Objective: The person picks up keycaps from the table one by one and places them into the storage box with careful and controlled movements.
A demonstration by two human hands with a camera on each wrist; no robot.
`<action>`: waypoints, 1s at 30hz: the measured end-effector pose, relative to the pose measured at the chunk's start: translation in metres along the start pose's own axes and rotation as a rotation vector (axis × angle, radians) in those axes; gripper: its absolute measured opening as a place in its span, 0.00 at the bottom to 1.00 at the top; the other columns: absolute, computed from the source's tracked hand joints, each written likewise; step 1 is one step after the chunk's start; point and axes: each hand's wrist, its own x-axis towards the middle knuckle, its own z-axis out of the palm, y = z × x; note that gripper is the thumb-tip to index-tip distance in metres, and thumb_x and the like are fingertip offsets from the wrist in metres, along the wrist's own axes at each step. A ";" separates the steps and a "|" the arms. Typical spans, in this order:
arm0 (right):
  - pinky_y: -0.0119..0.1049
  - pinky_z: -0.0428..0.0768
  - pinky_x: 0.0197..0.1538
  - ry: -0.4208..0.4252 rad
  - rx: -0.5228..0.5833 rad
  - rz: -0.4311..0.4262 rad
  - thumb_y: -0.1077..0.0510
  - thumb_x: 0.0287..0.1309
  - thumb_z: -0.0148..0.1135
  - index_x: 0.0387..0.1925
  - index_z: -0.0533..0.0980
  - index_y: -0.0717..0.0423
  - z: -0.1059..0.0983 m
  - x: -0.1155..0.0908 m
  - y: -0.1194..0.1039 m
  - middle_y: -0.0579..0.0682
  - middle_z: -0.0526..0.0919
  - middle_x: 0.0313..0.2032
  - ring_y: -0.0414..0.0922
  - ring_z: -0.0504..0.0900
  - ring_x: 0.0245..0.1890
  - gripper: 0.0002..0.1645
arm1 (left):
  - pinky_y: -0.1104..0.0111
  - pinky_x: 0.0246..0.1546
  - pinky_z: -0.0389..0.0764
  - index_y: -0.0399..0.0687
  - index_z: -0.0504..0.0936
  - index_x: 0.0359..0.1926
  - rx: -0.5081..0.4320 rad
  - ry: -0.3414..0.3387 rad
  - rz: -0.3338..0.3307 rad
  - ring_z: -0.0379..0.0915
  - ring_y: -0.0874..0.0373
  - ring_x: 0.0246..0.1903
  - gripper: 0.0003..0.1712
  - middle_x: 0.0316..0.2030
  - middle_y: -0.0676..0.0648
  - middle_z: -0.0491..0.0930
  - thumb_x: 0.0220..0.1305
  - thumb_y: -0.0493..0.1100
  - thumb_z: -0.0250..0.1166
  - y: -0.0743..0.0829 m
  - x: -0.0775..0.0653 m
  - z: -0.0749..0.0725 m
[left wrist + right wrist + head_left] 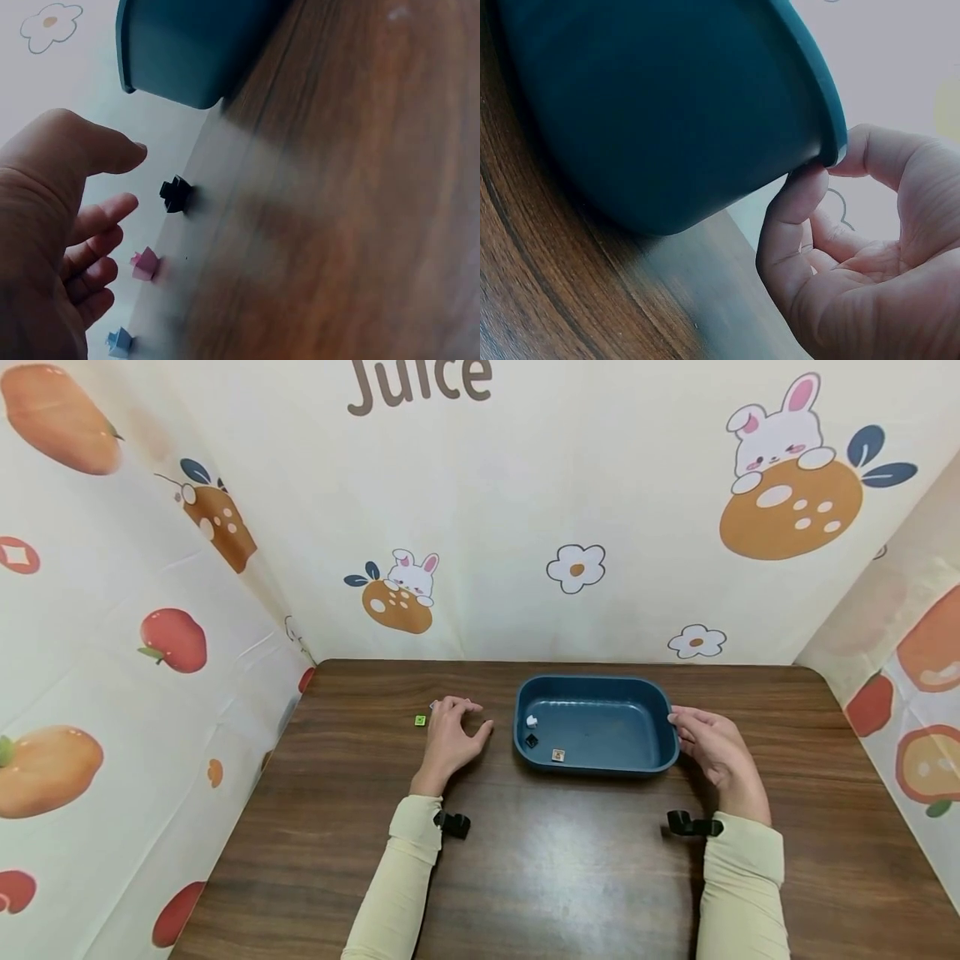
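My left hand [450, 735] hovers over the table left of the dark blue tray [607, 727], thumb and fingers apart with nothing between them. In the left wrist view, a black keyboard switch [176, 194] stands just past the fingertips, with a pink switch [145, 264] and a light blue switch [118, 343] in line. A green switch [420, 721] lies left of the hand, which mostly hides the others in the head view. My right hand [712, 747] pinches the tray's right rim [837, 146] between thumb and finger.
Inside the tray, toward its left end, lie a white piece [532, 721], a black piece [532, 741] and a beige piece [558, 755]. The brown wooden table [562, 877] ends at a printed curtain [495, 602] behind and at both sides.
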 end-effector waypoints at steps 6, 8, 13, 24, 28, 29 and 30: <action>0.25 0.85 0.40 0.004 -0.006 0.004 0.60 0.75 0.61 0.35 0.87 0.38 0.000 0.000 -0.001 0.35 0.88 0.33 0.31 0.84 0.33 0.15 | 0.47 0.71 0.70 0.47 0.88 0.49 0.014 -0.035 0.001 0.71 0.43 0.65 0.18 0.54 0.42 0.79 0.66 0.54 0.73 -0.002 -0.002 0.004; 0.25 0.85 0.40 0.004 -0.002 0.007 0.60 0.75 0.61 0.35 0.87 0.38 0.000 0.001 -0.001 0.35 0.88 0.34 0.31 0.83 0.33 0.15 | 0.48 0.69 0.72 0.47 0.88 0.49 0.021 -0.044 0.002 0.71 0.43 0.65 0.18 0.54 0.42 0.80 0.66 0.54 0.73 -0.002 -0.002 0.006; 0.25 0.85 0.40 0.001 0.008 0.010 0.60 0.75 0.61 0.35 0.87 0.39 -0.001 0.001 0.000 0.35 0.88 0.34 0.31 0.83 0.33 0.15 | 0.48 0.65 0.73 0.48 0.89 0.48 0.030 -0.033 0.010 0.72 0.43 0.58 0.17 0.49 0.42 0.80 0.65 0.52 0.74 -0.003 -0.005 0.007; 0.25 0.84 0.41 -0.003 -0.002 0.007 0.59 0.74 0.62 0.35 0.87 0.39 0.000 0.000 0.000 0.34 0.88 0.34 0.31 0.83 0.34 0.14 | 0.50 0.64 0.73 0.48 0.89 0.49 0.051 -0.063 -0.004 0.73 0.43 0.55 0.16 0.49 0.42 0.80 0.64 0.51 0.75 -0.007 -0.005 0.011; 0.25 0.84 0.41 -0.001 -0.012 0.005 0.59 0.74 0.62 0.36 0.87 0.38 -0.001 0.000 0.000 0.34 0.87 0.35 0.31 0.83 0.34 0.13 | 0.49 0.64 0.74 0.49 0.90 0.48 0.063 -0.070 -0.005 0.73 0.43 0.55 0.16 0.49 0.42 0.81 0.64 0.51 0.75 -0.008 -0.005 0.009; 0.25 0.84 0.41 0.001 -0.015 0.004 0.59 0.74 0.62 0.36 0.86 0.38 -0.001 0.000 0.000 0.34 0.87 0.35 0.31 0.83 0.34 0.13 | 0.49 0.63 0.74 0.48 0.90 0.48 0.063 -0.071 -0.003 0.73 0.43 0.55 0.16 0.49 0.42 0.81 0.64 0.51 0.76 -0.008 -0.005 0.008; 0.25 0.84 0.41 0.003 -0.018 0.002 0.59 0.74 0.62 0.37 0.86 0.38 -0.001 0.000 0.000 0.33 0.87 0.35 0.31 0.83 0.34 0.13 | 0.49 0.63 0.74 0.49 0.90 0.48 0.065 -0.075 -0.001 0.73 0.44 0.55 0.16 0.49 0.43 0.81 0.64 0.51 0.76 -0.008 -0.004 0.008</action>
